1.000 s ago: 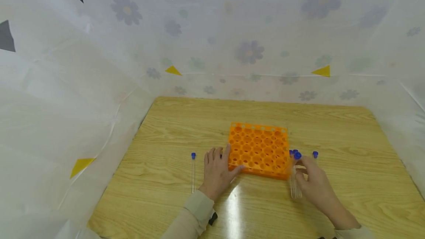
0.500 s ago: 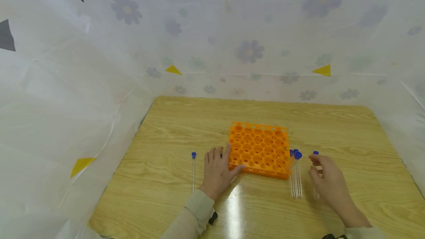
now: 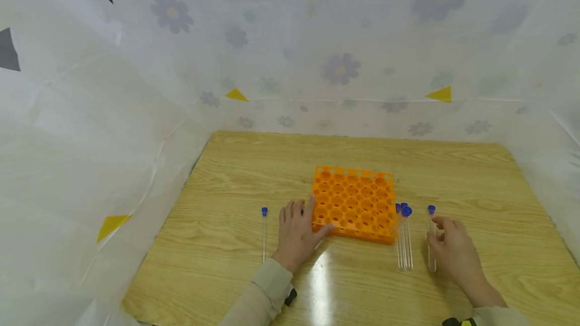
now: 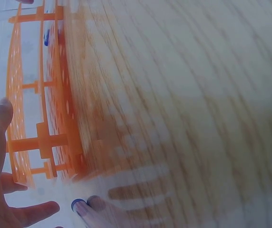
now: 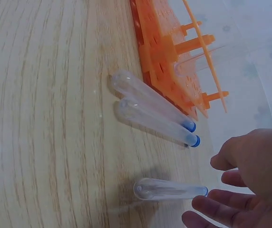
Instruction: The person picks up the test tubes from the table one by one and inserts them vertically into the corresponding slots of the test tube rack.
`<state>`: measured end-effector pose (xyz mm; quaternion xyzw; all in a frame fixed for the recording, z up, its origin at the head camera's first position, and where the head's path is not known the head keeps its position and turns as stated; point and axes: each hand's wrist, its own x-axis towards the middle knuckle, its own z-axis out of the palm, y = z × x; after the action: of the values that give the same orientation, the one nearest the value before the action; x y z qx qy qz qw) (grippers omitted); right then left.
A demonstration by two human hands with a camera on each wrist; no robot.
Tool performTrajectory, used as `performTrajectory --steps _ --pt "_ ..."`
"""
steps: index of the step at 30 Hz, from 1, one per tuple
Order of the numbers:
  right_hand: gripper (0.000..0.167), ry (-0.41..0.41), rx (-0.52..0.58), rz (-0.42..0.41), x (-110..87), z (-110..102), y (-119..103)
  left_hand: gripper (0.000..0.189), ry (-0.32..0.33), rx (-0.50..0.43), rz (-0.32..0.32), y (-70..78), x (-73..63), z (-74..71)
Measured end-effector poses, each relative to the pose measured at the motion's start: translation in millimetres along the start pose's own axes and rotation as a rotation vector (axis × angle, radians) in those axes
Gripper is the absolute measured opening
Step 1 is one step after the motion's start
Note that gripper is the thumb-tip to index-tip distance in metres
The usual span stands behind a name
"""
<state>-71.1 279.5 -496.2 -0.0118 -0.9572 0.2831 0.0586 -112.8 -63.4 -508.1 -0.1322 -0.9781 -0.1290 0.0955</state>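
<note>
Right wrist view: the right hand (image 5: 264,166) has its thumb and fingers parted, the lone blue-capped tube (image 5: 171,188) lying flat on the table (image 5: 45,114) with its cap end at the fingertips and its rounded end pointing away; nothing is pinched, and whether a fingertip touches the cap I cannot tell; two more capped tubes (image 5: 160,122) lie side by side between that hand and the orange rack (image 5: 160,61); in the head view, another tube (image 3: 407,212) stands in the rack's near right corner; the left hand (image 3: 296,233), fingers spread, rests at the rack's near left corner, thumb on the front edge, index finger against the left side; a further tube (image 3: 264,235) lies to the left of that hand, apart from it.
</note>
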Motion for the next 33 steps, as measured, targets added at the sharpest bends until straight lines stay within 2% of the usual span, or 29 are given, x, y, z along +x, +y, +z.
performTrajectory --steps 6,9,15,19,28,33 --pt "0.054 -0.13 -0.035 0.08 1.9 1.2 7.4 0.088 0.005 -0.01 0.0 -0.4 -0.8 0.8" --pt "0.059 -0.168 -0.038 0.097 2.4 2.5 9.8 0.088 0.017 -0.012 0.007 -0.4 -0.6 1.2" --pt "0.066 -0.196 -0.065 0.129 3.9 6.1 11.8 0.087 0.052 -0.005 0.018 -0.9 -0.4 1.5" --pt "0.068 -0.216 -0.086 0.139 6.2 5.1 11.5 0.088 0.047 -0.004 0.015 -0.6 -0.4 1.7" --pt "0.066 -0.26 -0.102 0.146 13.0 2.7 12.8 0.087 0.075 0.0 0.025 -0.6 -0.3 3.0" --pt "0.061 -0.279 -0.088 0.154 12.3 1.5 12.8 0.088 0.067 -0.003 0.024 -0.8 -1.5 2.9"
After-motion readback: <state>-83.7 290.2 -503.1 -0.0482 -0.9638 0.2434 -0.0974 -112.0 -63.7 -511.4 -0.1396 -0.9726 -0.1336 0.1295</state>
